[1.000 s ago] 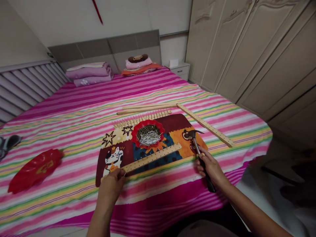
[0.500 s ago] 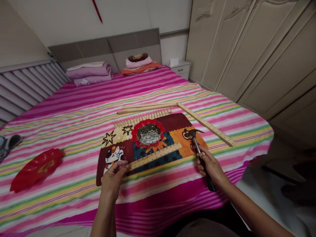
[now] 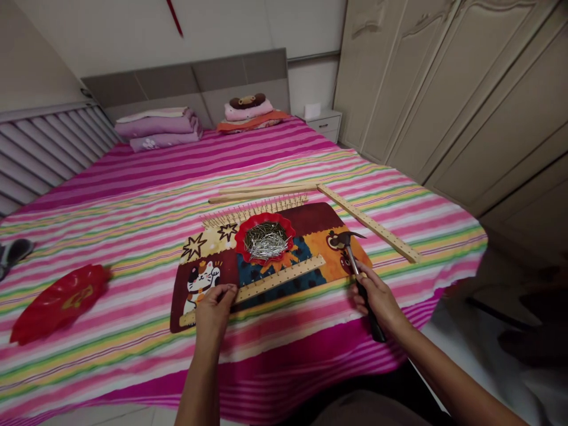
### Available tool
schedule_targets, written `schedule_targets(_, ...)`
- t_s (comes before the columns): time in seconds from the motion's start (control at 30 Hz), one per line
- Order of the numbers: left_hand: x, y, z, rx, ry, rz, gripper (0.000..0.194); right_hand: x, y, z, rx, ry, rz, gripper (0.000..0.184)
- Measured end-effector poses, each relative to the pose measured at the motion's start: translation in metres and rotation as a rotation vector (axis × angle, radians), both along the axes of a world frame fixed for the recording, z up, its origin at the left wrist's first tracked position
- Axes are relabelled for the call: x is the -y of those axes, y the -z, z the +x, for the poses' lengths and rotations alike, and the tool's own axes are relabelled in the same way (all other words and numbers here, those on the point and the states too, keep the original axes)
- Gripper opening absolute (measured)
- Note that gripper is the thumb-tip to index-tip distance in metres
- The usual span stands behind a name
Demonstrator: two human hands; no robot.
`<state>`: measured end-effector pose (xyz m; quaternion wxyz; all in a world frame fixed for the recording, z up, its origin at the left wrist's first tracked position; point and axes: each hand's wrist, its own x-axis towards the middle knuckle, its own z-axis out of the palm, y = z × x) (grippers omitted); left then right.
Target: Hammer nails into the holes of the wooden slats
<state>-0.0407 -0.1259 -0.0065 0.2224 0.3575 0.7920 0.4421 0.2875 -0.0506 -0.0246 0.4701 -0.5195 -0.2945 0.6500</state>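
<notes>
My left hand (image 3: pixel 217 302) is closed in a pinch over a wooden strip (image 3: pixel 279 277), its fingertips around what appears to be a nail, mostly hidden. Several small nails stand in a row along the strip's right part. The strip lies slanted on a patterned mat (image 3: pixel 313 222), passing under my left hand. My right hand (image 3: pixel 377 296) grips a claw hammer (image 3: pixel 352 258) by its black handle, with the metal head over the mat's right side. Beyond the strip, a red scalloped bowl (image 3: pixel 239 247) holds a heap of loose nails (image 3: pixel 267 241).
Behind the bowl lies a strip bristling with nails (image 3: pixel 257 212). Farther wooden strips (image 3: pixel 266 191) rest beyond it, and a drilled strip (image 3: pixel 368 222) slants to the right. A red tray (image 3: pixel 60 305) sits on the striped bed (image 3: pixel 146 248) at left. Folded bedding (image 3: pixel 160 128) lies near the headboard.
My left hand has moved slightly right along the strip, uncovering its left end. The hammer and my right hand are almost unmoved. The view has shifted a little.
</notes>
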Motion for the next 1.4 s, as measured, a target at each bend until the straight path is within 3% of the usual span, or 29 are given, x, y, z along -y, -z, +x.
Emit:
schedule_targets(0.3, 0.003, -0.004, 0.005, -0.144, 0.048, -0.015, 0.028, 0.002, -0.003, -0.002, -0.007, 0.004, 0.028, 0.061)
schedule_targets(0.47, 0.004, -0.004, 0.012, -0.361, 0.108, 0.012, 0.023, 0.014, -0.026, -0.011, 0.114, 0.002, 0.053, 0.061)
schedule_targets(0.57, 0.005, -0.001, 0.016, -0.442, 0.128, 0.037, 0.024, 0.025, -0.051, -0.022, 0.122, -0.157, 0.065, 0.063)
schedule_targets(0.77, 0.006, 0.004, 0.020, -0.500, 0.136, 0.031, 0.023, 0.039, -0.090, -0.059, 0.175, -0.649, 0.143, 0.050)
schedule_targets(0.9, 0.006, 0.008, 0.020, -0.508, 0.122, 0.050, 0.024, 0.041, -0.093, -0.087, 0.313, -0.861, 0.385, 0.045)
schedule_targets(1.07, 0.007, 0.010, 0.019, -0.517, 0.101, 0.041, 0.022, 0.039, -0.088, -0.107, 0.395, -0.946, 0.567, 0.051)
schedule_targets(1.23, 0.008, 0.011, 0.019, -0.488, 0.090, 0.054, 0.021, 0.040, -0.089, -0.106, 0.400, -0.932, 0.591, 0.049)
schedule_targets(1.3, 0.007, 0.011, 0.020, -0.457, 0.085, 0.063, 0.021, 0.039, -0.089, -0.097, 0.351, -0.839, 0.572, 0.045)
schedule_targets(1.4, 0.008, 0.011, 0.019, -0.417, 0.081, 0.064, 0.023, 0.032, -0.082, -0.076, 0.327, -0.592, 0.488, 0.047)
